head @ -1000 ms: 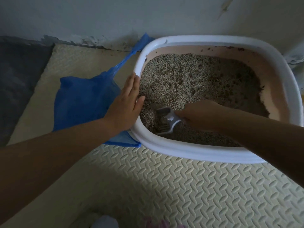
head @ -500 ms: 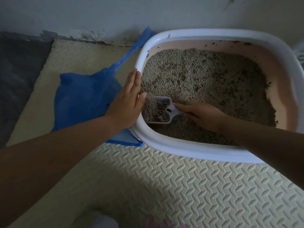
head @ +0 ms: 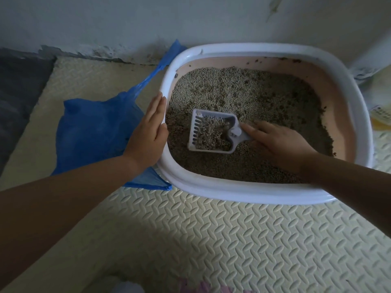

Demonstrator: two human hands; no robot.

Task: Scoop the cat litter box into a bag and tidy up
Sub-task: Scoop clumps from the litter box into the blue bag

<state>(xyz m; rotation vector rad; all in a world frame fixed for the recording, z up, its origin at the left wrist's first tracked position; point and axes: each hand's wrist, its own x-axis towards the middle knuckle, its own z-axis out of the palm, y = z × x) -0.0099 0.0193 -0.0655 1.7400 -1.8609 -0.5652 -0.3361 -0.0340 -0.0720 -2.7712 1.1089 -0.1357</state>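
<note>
A white-rimmed litter box (head: 264,194) with a pink inner wall stands on the foam mat and is filled with grey-brown litter (head: 243,89). My right hand (head: 277,142) grips the handle of a pale slotted scoop (head: 211,132), which is level above the litter with a load of clumped litter in it. My left hand (head: 148,134) presses flat, fingers straight, against the outside of the box's left rim. A blue plastic bag (head: 95,132) lies on the mat to the left of the box, partly under my left hand.
A cream embossed foam mat (head: 211,240) covers the floor in front. A scuffed wall (head: 127,24) runs behind the box. A dark mat (head: 19,85) lies at the far left. A white and yellow package (head: 380,111) shows at the right edge.
The scoop came up out of the litter near the front left corner and turned level with a load. My right hand shifted right. The left hand stayed on the rim.
</note>
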